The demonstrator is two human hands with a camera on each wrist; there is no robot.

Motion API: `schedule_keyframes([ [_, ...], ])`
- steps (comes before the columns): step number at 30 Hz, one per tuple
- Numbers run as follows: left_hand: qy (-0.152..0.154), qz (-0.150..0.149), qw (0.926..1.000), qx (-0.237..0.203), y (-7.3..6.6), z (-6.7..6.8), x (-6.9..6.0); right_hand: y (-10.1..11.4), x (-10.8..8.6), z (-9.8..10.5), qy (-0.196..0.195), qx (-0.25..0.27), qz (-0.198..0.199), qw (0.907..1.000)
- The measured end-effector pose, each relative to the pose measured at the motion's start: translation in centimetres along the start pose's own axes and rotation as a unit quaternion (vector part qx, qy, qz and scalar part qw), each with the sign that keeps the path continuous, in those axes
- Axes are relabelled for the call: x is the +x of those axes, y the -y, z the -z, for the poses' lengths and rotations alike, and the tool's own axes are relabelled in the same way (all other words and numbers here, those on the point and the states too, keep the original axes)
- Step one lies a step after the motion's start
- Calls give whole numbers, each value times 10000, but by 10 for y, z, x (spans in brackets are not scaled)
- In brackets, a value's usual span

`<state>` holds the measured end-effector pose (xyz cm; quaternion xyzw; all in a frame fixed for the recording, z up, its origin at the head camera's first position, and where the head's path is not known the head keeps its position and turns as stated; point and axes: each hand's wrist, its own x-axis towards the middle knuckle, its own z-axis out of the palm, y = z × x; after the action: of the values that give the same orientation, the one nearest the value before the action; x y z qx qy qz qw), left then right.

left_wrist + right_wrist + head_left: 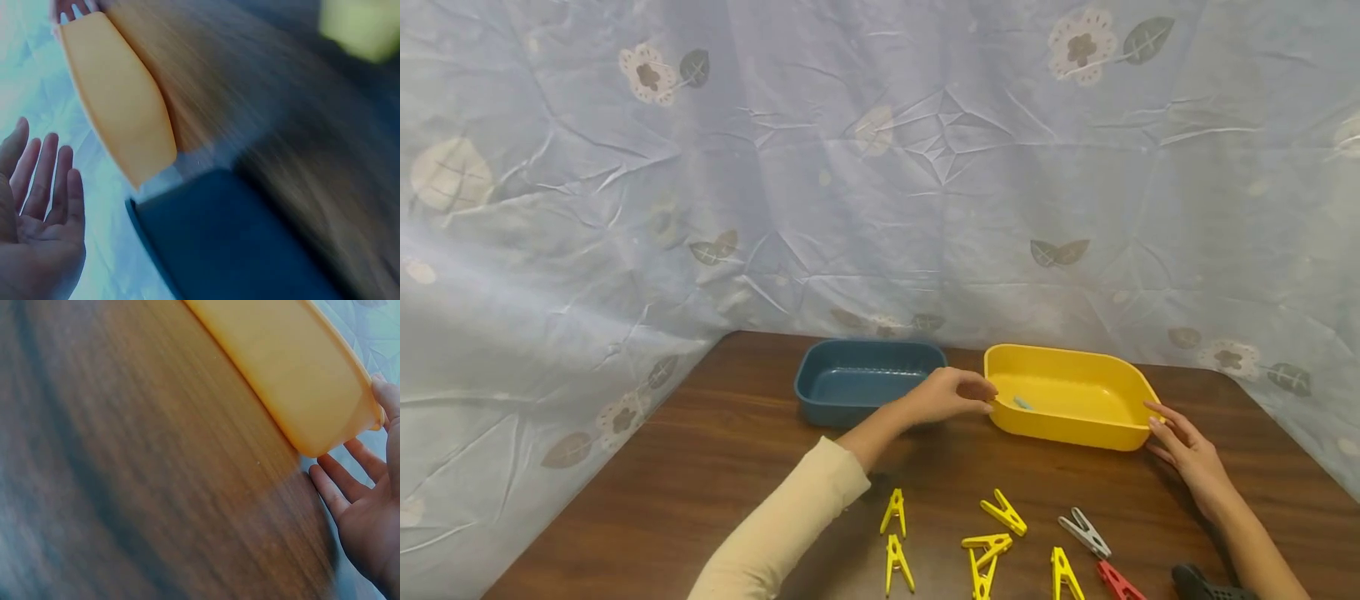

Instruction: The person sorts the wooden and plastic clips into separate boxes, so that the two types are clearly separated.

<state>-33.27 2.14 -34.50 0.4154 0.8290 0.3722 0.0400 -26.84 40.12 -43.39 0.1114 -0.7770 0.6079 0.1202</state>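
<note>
In the head view a yellow plastic tub (1067, 429) stands at the back right of the table. By its left end is my left hand (946, 393), fingers loosely bent and holding nothing. The left wrist view shows that hand (47, 212) palm up with fingers extended. At the tub's right end my right hand (1191, 458) rests its fingertips on the rim and wall. In the right wrist view the thumb touches the rim of the tub (294, 375), while the other fingers spread near its end wall. A small light blue piece (1022, 403) lies inside the tub.
A dark blue tub (831, 414) stands left of the yellow one. Several yellow clothespins (895, 565), a grey clothespin (1086, 533) and a red clothespin (1118, 581) lie near the front. A black object (1202, 583) is beside the right forearm. A patterned curtain (880, 208) hangs behind the table.
</note>
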Motion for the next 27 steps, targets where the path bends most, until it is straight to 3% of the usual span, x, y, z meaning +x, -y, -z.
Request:
schedule_keyframes([
  [4, 183, 36, 9996, -211, 3, 15, -34, -1, 0, 0, 11, -102, -76, 9999],
  [7, 564, 57, 9971, -507, 7, 23, -61, -1, -1, 0, -24, -81, -84, 9999],
  [11, 1173, 122, 9895, -833, 15, 25, -94, 1, -1, 1, -18, -83, -42, 10000],
  [14, 1416, 100, 9861, -860, 21, 23, -114, 3, 0, 1, -11, -163, -50, 9999],
  [18, 1638, -63, 9836, -750, 30, 17, -132, 2, 0, 0, 18, -119, -68, 9999],
  [22, 1780, -128, 9835, -286, 36, 10, -142, 0, -1, -1, 54, 10, -25, 10000],
  [27, 1509, -260, 9882, -35, 43, 4, -144, 1, -1, 0, 53, 100, 35, 9999],
])
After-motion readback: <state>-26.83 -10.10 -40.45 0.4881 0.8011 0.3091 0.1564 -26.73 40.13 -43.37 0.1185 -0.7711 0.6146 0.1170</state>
